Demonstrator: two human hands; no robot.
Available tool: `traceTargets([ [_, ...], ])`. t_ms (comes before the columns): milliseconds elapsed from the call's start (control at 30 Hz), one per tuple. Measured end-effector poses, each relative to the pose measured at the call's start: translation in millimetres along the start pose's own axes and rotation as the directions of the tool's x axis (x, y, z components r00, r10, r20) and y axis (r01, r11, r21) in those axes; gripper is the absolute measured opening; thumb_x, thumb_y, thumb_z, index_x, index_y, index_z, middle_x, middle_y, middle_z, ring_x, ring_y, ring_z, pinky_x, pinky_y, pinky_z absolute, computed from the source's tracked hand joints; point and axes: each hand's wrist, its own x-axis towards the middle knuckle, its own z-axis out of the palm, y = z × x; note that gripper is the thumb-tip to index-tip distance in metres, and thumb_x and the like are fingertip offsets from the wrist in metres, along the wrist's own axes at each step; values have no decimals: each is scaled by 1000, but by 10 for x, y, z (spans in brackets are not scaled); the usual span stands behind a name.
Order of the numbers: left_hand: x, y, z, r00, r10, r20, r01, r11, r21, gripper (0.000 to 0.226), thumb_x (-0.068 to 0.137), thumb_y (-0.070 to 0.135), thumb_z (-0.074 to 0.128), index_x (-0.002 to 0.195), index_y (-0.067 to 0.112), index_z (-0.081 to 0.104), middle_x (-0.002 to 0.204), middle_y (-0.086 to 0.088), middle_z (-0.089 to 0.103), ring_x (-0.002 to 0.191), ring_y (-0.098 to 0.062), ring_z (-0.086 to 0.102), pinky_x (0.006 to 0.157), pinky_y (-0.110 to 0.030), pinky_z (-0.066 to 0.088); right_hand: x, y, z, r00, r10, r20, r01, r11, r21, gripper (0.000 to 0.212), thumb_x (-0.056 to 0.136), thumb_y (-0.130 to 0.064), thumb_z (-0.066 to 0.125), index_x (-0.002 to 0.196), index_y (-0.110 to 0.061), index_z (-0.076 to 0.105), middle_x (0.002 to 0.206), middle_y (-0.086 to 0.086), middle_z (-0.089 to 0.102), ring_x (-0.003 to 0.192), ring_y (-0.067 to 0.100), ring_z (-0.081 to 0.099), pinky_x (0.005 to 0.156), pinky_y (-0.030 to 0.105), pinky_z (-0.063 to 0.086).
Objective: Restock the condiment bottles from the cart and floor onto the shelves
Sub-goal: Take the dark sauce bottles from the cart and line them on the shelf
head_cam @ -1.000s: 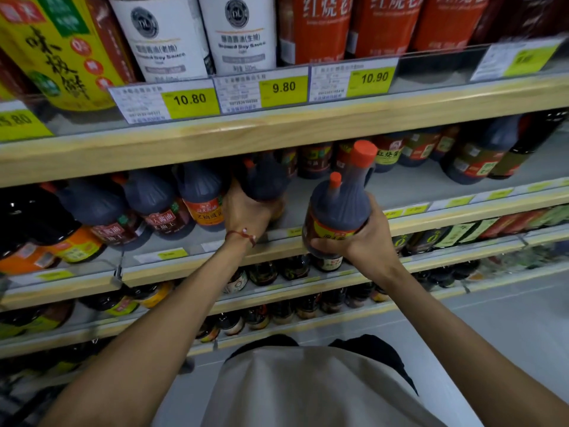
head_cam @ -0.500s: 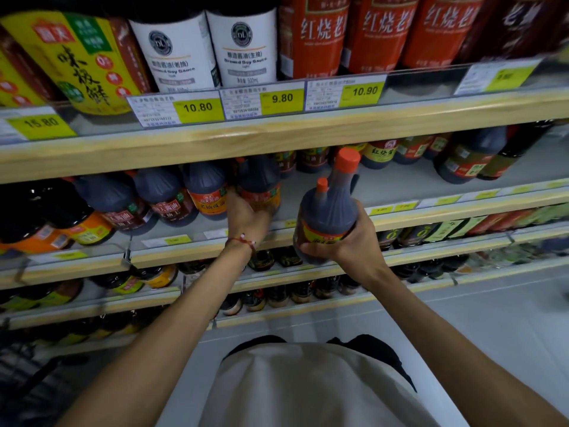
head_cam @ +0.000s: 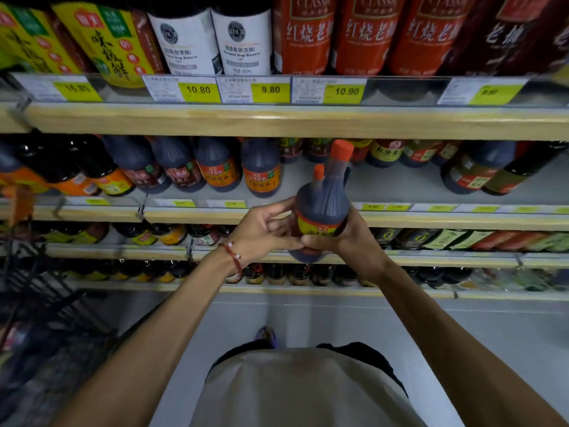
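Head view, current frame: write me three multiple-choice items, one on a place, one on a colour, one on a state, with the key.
1. Where is the dark soy sauce bottle?
A. standing on the top shelf
B. held in the air in front of the second shelf
C. lying in the cart

2. What colour are its caps?
A. green
B. white
C. orange

3. What is the left hand doing?
A. hanging idle
B. holding the bottle together with the right hand
C. pulling off a price tag

Key:
1 B, the bottle is in the hands, in front of that shelf's wooden edge.
2 C, both caps show orange.
3 B, its fingers curl at the bottle's left side while the right hand grips the other side.
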Motion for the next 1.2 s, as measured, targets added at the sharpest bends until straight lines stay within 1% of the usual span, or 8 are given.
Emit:
traceTargets([
  [100,-47,19,183,997,33,-63,-31,999,26,88,72,-20,78,150,5,45,139,-3,63,127,-19,62,106,-33,51,-2,-53,-183,988,14,153,-7,999,-50,98,77,-25,91,154,-7,32,145,14,59,134,31,60,111,57,49],
  [333,-52,-20,594,976,104,-190,-74,985,155,77,68,-14,85,133,16,55,120,5,70,110,-8,68,96,-28,56,18,-93,-565,944,-15,328,77,981,-176,93,83,-14,80,158,-8,26,154,14,44,142,25,49,114,44,49],
  [467,23,-33,722,936,229,-268,-143,941,306,83,66,-2,91,138,16,54,118,17,66,109,12,62,96,-18,52,88,-43,-581,963,-133,233,218,894,-390,90,84,-14,86,156,-10,32,137,10,34,136,25,40,117,37,42],
  [667,318,-2,627,834,467,-294,-241,788,566,83,73,14,91,145,11,51,139,2,63,134,-17,56,107,-41,51,322,-36,-513,921,-372,117,384,812,-440,71,87,-13,84,144,-3,42,134,6,36,128,21,47,115,33,43],
  [833,631,-77,487,760,580,-293,-229,661,715,82,78,-3,82,151,3,44,145,-12,58,135,-20,49,110,-8,33,685,109,-413,889,-459,-7,414,808,-420,81,83,-13,87,150,-5,41,142,8,37,135,22,46,116,32,42],
  [933,846,-137,348,769,579,-272,-230,647,727,78,78,0,82,148,2,46,141,-11,61,132,-20,53,109,-14,40,921,212,-342,886,-462,-50,405,819,-406,87,82,-15,87,153,-6,39,145,10,37,139,26,45,117,41,43],
  [1067,1097,-265,185,774,570,-277,-217,649,730,78,78,2,82,147,1,46,140,-13,62,129,-15,52,101,-1,33,1216,361,-266,896,-436,-88,375,847,-378,92,75,-29,87,151,-5,42,146,9,38,138,29,48,113,51,46],
  [1200,1309,-460,37,790,537,-295,-209,689,694,81,82,12,80,153,7,40,144,-11,60,135,-25,54,110,-38,48,1428,507,-212,903,-413,-114,355,870,-342,84,73,-25,87,146,-8,47,140,3,40,134,30,51,111,54,48],
])
